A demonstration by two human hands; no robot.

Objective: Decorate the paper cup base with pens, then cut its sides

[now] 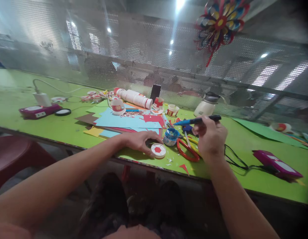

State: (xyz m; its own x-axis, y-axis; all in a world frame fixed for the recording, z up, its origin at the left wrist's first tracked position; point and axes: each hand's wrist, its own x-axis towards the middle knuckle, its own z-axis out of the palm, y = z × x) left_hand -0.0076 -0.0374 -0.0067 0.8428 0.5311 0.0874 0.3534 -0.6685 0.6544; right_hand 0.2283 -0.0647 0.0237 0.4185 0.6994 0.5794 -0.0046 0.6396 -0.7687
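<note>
1. Nearest: two bare forearms (pixel 76 174), slanting in from the lower corners to the green table (pixel 251 146).
2. Left hand (pixel 136 141): curled, thumb at the near-left rim and forefinger at the far rim of a white disc (pixel 158 150). Looked gripped by its edge; firmness could not be read.
3. Disc lay just right of the left palm, close to the table's near edge. Round, so no long axis; its face, with a red hexagon and lines radiating from it, pointed up toward the wearer. Left hand was nearer, touching; right hand (pixel 213 137) stood well apart, off the disc's right and a little farther out.
4. Between the hands: red-handled scissors (pixel 189 157), paper scraps, and an open jar (pixel 171 136) of blue stuff just past the disc.
5. Right hand: fingers closed on a slim blue-and-black tool (pixel 185 122), brush or pen, could not tell. Long axis ran roughly crosswise; blue tip pointed left, dipping slightly. Key relation: tip sat right of the disc and farther out, jar between; whether it touched anything was unclear.
6. Beyond the left hand: coloured paper sheets (pixel 129 122), then a white-and-red roll (pixel 135 97). Beyond the right: a pale bottle (pixel 205 108).
</note>
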